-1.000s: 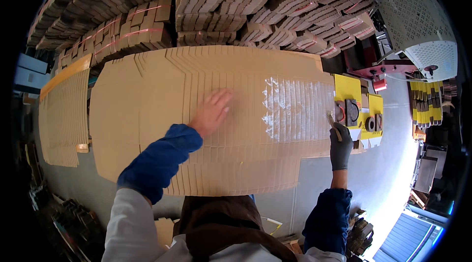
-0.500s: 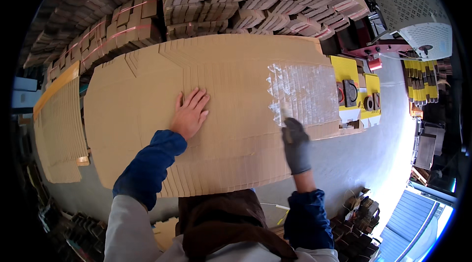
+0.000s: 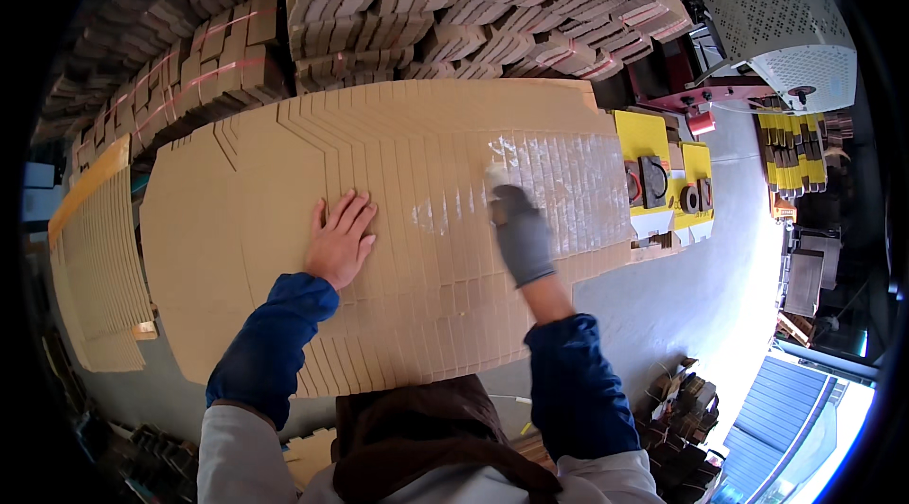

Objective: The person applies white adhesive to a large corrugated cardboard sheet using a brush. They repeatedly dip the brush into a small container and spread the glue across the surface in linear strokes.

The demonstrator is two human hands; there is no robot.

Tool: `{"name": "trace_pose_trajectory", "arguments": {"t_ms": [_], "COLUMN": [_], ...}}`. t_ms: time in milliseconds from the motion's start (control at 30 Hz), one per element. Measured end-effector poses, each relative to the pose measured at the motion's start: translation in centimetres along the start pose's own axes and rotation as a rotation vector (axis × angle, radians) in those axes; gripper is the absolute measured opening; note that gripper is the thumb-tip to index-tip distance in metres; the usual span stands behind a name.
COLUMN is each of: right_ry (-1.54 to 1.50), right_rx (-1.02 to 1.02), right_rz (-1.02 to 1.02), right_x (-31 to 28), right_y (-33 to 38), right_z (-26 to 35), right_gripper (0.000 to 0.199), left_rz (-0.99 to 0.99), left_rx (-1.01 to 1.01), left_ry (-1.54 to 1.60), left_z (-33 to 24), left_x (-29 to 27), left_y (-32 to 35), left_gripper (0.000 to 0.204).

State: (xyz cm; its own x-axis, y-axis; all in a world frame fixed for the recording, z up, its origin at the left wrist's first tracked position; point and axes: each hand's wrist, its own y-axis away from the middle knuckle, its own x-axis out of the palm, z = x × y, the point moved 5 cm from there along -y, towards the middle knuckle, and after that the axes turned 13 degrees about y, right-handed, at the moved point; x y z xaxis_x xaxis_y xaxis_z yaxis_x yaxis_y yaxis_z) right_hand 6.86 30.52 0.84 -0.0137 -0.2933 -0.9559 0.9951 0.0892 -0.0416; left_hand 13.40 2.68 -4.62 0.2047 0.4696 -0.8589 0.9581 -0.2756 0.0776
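Lies flat as an overlapping fan of brown cardboard sheets (image 3: 407, 263), stepping across toward 3 o'clock, with slanted cuts near 11 o'clock. Bears a glossy whitish coating (image 3: 573, 192) toward 3 o'clock, with thinner patchy streaks (image 3: 420, 217) nearer the centre. Shows at the coating's 9 o'clock edge as a brush (image 3: 495, 176), pale and blurred at the head.

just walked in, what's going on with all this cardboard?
The person's bare left hand lies on a broad fan of overlapping cardboard sheets. The gloved right hand grips a blurred brush-like tool near the left end of a glossy coating. Fainter glossy streaks show between the hands.
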Motion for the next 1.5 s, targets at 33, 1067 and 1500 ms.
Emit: {"name": "trace_pose_trajectory", "arguments": {"t_ms": [33,1067,1500], "right_ry": [-0.088,0.020,0.162], "right_rx": [-0.190,-0.427,-0.086], "right_rz": [-0.045,0.077,0.083], "right_x": [1.2,3.5,2.6], "right_y": [1.3,1.1,-5.1], "right_z": [3.1,14.5,1.7], "right_gripper": [0.020,0.016,0.016], "left_rz": [-0.009,-0.033,-0.012], "left_rx": [0.025,0.050,0.027], "left_ry": [-0.004,-0.019,0.025], "left_z": [-0.3,0.3,0.1], "left_x": [0.2,0.3,-0.2], "left_y": [-0.5,-0.3,-0.5], "left_gripper": [0.050,0.048,0.048]}}
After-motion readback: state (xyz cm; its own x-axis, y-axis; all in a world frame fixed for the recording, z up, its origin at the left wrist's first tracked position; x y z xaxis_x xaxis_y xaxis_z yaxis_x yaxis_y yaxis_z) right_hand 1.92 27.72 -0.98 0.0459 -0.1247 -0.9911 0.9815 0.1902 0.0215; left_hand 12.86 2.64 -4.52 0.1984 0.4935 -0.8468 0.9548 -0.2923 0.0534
